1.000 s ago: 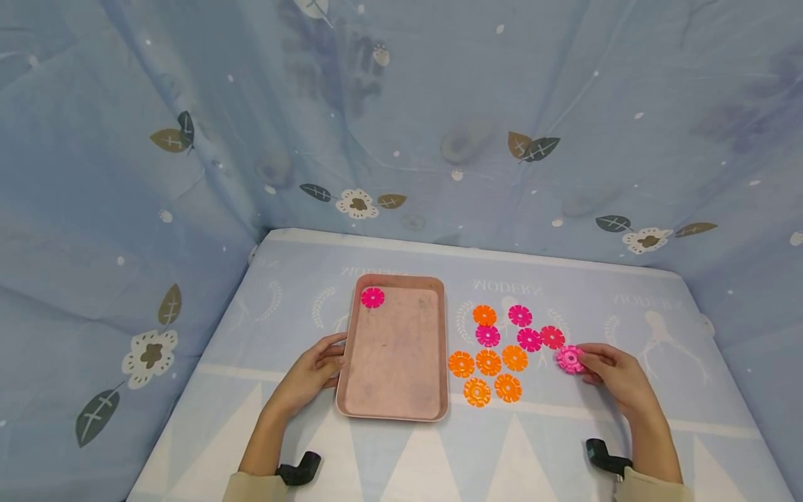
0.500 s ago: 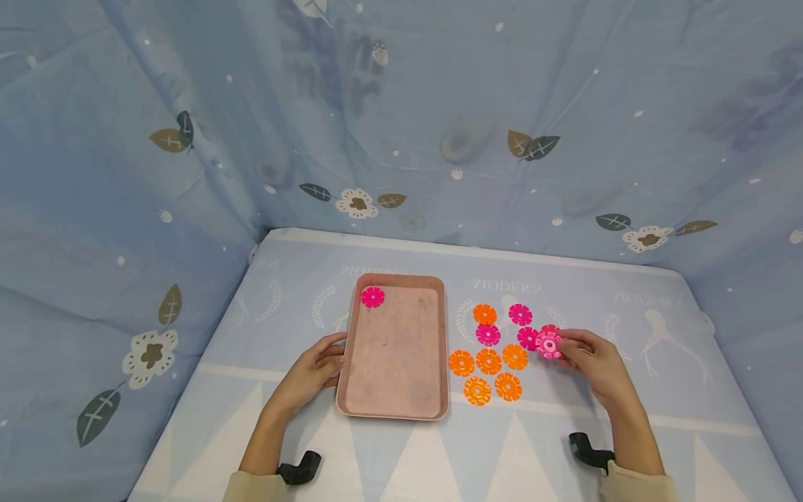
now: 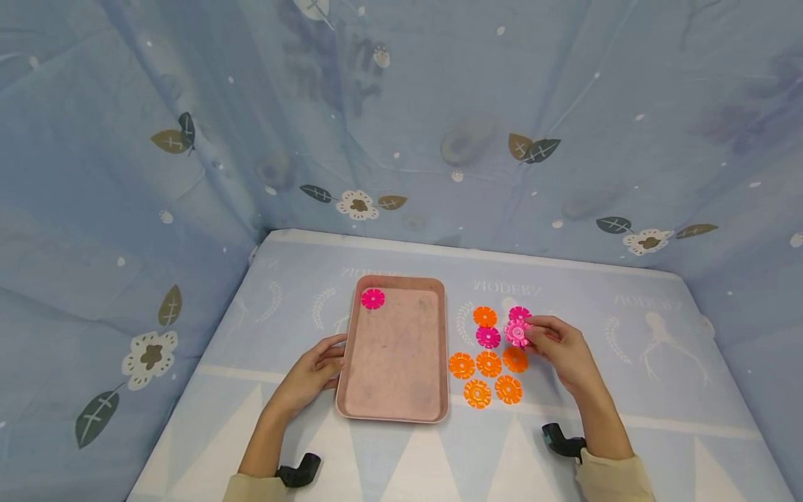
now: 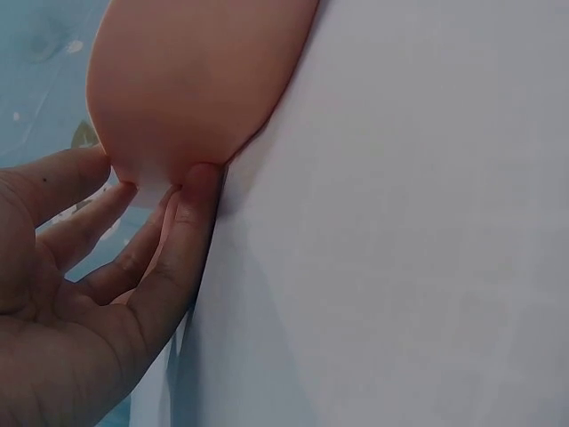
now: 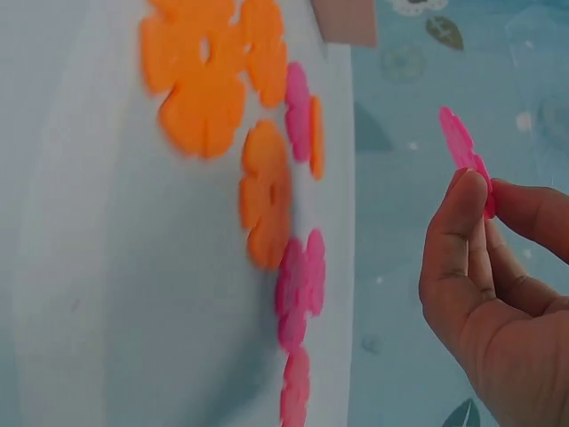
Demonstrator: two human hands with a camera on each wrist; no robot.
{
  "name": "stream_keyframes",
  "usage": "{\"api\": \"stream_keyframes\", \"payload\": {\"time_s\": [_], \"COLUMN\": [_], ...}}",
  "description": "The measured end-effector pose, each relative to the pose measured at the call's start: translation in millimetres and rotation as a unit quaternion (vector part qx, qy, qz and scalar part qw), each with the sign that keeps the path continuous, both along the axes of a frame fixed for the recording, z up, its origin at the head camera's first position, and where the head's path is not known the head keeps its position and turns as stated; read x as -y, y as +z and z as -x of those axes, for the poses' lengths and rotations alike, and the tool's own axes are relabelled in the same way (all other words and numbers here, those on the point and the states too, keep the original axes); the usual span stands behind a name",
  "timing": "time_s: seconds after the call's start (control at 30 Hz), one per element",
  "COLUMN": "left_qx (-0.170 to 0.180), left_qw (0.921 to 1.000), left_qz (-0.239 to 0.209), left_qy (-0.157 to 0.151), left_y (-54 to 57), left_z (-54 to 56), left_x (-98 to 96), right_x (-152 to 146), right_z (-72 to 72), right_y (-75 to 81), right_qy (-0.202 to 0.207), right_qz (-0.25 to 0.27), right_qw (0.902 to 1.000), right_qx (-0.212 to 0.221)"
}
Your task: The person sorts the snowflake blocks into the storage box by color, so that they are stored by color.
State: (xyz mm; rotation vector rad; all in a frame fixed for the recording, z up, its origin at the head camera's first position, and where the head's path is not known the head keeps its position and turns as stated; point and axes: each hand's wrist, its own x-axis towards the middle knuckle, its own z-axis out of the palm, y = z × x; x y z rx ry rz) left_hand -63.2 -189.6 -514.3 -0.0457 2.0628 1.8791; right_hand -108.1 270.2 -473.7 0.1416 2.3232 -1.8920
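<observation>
My right hand (image 3: 563, 352) pinches a pink plastic snowflake disc (image 3: 517, 332) between thumb and fingers, above the cluster of loose discs. In the right wrist view the held pink disc (image 5: 460, 147) is tilted and apart from the table. My left hand (image 3: 310, 373) rests its fingertips against the left edge of a pink rectangular tray (image 3: 392, 362); the left wrist view shows the fingers (image 4: 191, 222) touching the tray's outer wall. Inside the tray, at its far left corner, lies a darker pink disc (image 3: 373, 299). Some loose pink discs are hidden by my right hand in the head view.
Several orange discs (image 3: 488, 364) lie flat right of the tray. Among them are a pink disc (image 3: 488, 337) and another pink one (image 3: 518, 314) partly covered. A patterned blue cloth (image 3: 414, 139) hangs behind the table (image 3: 659, 390).
My right hand has moved left with the pink disc, from the right of the cluster to over its upper part. My left hand and the tray have stayed in place.
</observation>
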Motion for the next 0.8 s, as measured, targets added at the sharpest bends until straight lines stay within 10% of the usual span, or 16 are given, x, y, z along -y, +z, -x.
{"api": "stream_keyframes", "payload": {"time_s": [0.8], "left_qx": [-0.002], "left_qw": [1.0], "left_qz": [-0.004], "left_qy": [-0.005], "left_y": [-0.8], "left_z": [0.0], "left_x": [1.3], "right_x": [103], "right_z": [50.3], "right_y": [30.1], "right_qy": [0.052], "right_qz": [0.101], "right_qw": [0.993], "right_qx": [-0.031]}}
